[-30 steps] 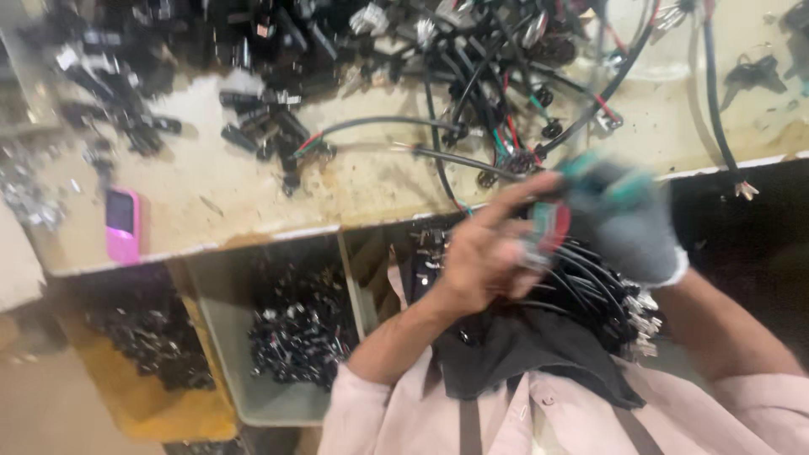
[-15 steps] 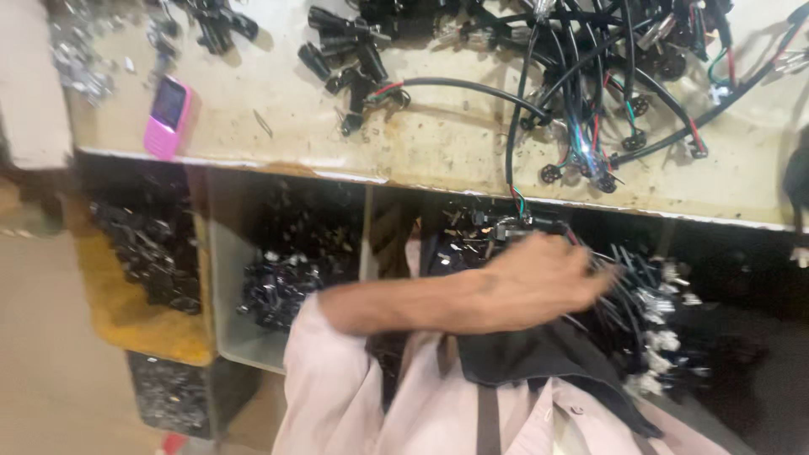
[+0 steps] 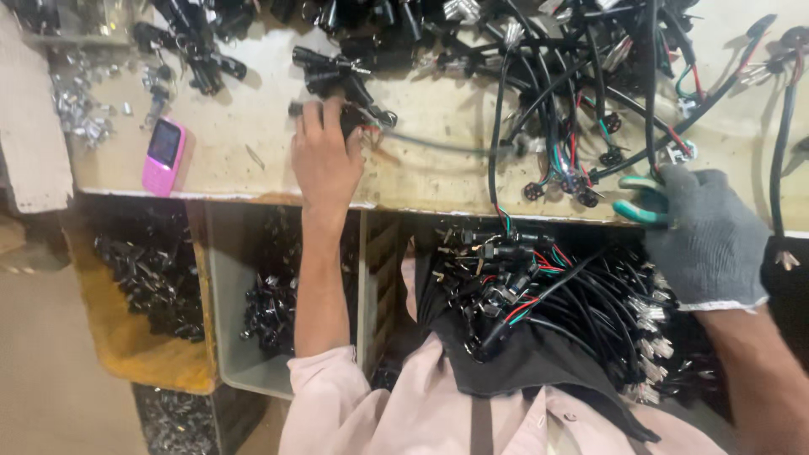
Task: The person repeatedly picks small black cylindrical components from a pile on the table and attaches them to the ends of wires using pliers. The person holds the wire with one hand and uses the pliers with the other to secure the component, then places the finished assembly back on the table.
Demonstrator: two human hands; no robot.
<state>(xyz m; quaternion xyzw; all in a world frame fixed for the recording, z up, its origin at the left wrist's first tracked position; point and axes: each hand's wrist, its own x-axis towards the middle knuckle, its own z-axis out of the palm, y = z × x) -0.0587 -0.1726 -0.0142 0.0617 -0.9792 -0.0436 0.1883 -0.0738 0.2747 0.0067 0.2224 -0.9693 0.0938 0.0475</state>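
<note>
Since half a second ago the left hand [image 3: 324,160] has left the lap and reached up onto the tabletop [image 3: 253,126], and the gloved right hand [image 3: 704,232] has come into view at the tabletop's near edge.

Nearest, on a dark cloth over the lap, lies a bundle of black cables [image 3: 548,295] with red and green wires and pale plugs at their ends. Left of it, below the tabletop edge, stand a grey bin [image 3: 227,337] and a yellow-orange bin [image 3: 126,345], both holding small black parts.

From a pale pink sleeve the left forearm runs straight up, bare, wrist level with the tabletop edge. Its palm faces down and its fingers curl over a black connector [image 3: 350,118] with a thin cable trailing off to the right; whether the fingers actually grip it cannot be told. Wearing a grey glove with green fingertips, the right hand rests at the edge, fingers bent and pointing left toward the cable ends there; it seems to hold nothing, though its palm side is hidden.

Farther left on the tabletop a pink mobile phone [image 3: 163,154] lies flat, screen up. Beyond it sit small shiny metal pieces [image 3: 80,105], and along the far side a heap of black connectors and tangled cables [image 3: 539,50].
</note>
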